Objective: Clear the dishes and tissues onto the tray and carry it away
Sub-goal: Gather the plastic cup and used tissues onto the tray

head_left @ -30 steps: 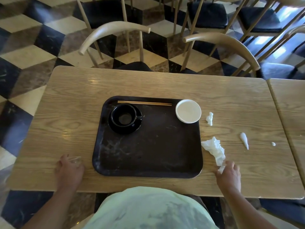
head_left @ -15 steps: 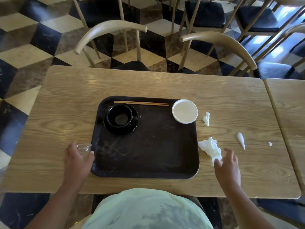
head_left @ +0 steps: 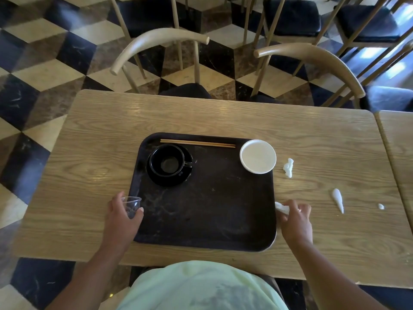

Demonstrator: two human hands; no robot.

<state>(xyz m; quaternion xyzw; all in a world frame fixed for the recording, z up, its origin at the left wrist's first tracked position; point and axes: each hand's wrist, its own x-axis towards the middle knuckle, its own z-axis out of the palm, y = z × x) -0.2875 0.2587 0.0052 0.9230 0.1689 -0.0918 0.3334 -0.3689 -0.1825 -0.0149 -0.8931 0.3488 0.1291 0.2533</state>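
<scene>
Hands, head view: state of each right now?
Left hand: grip closed round the clear cup.
Right hand: grip closed on the crumpled tissue.

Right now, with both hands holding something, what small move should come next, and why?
Probably bring both hands inward and let go over the tray: the left hand holds a clear cup at its left rim, the right hand grips a crumpled tissue at its right rim.
</scene>
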